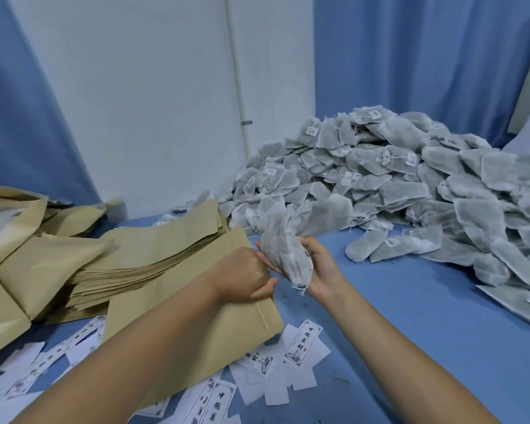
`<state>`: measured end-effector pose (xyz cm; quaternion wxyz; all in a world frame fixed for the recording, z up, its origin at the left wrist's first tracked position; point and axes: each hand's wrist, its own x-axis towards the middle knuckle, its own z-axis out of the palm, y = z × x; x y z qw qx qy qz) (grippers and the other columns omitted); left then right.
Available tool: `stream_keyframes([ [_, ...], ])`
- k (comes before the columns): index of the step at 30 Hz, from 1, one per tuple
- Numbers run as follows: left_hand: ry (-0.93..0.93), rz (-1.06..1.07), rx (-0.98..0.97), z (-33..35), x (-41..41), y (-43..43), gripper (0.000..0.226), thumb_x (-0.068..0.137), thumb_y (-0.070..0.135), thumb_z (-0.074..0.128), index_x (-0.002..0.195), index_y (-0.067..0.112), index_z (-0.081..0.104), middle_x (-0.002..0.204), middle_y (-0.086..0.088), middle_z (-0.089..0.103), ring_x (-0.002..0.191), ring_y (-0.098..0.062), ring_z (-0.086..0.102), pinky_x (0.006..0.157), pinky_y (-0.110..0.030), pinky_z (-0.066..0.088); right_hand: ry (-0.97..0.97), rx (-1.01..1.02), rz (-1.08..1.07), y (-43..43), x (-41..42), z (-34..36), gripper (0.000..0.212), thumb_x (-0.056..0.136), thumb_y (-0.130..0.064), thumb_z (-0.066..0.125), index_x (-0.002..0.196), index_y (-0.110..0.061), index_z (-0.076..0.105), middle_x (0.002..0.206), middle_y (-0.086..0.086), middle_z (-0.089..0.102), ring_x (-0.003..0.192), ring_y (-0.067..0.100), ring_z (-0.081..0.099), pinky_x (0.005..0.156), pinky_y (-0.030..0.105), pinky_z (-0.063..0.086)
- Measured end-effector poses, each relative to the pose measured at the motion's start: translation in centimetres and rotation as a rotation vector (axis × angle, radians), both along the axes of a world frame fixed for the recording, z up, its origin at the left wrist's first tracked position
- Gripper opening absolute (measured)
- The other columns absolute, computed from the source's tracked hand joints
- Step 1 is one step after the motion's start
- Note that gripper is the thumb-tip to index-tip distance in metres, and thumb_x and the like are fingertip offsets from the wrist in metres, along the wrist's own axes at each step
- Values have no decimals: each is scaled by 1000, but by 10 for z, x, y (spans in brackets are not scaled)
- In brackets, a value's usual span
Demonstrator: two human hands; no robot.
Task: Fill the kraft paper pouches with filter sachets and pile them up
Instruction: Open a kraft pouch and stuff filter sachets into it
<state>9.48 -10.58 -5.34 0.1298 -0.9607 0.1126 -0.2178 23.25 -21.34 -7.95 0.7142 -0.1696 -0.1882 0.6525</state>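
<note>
Both bare forearms reached forward, converging. Left hand (246, 275) sat knuckles up, fingers curled on kraft paper pouch (242, 327) edge. Right hand (317, 269) lay palm up, cupping filter sachets (283, 249).

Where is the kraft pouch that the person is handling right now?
Head view, lower centre: the kraft paper pouch lies on the blue surface over printed labels, right of the stack of empty pouches; the left hand grips its upper edge.
</note>
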Motion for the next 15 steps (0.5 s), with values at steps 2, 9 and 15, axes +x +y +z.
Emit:
stream_keyframes([
  [2, -75, 34, 32, 3, -9, 5, 47, 87, 20, 41, 43, 7, 51, 43, -9, 50, 39, -26, 45, 44, -25, 43, 34, -65, -14, 1, -3, -2, 42, 84, -11, 43, 107, 16, 64, 124, 35, 56, 114, 45, 57, 98, 53, 47],
  [9, -429, 79, -174, 21, -32, 18, 52, 96, 18, 35, 51, 1, 53, 51, -12, 49, 44, -27, 44, 46, -32, 41, -142, -274, -8, 3, -12, -11, 26, 68, -9, 48, 50, -5, 65, 52, 6, 61, 48, 18, 64, 50, 22, 53],
  [15, -445, -15, -170, 30, -31, 17, 59, 101, 20, 28, 49, 2, 51, 50, -12, 45, 44, -26, 40, 47, -33, 40, -916, -538, 43, 11, -37, 9, 28, 66, -6, 62, 92, -15, 64, 93, 4, 64, 83, 13, 63, 80, 28, 47],
])
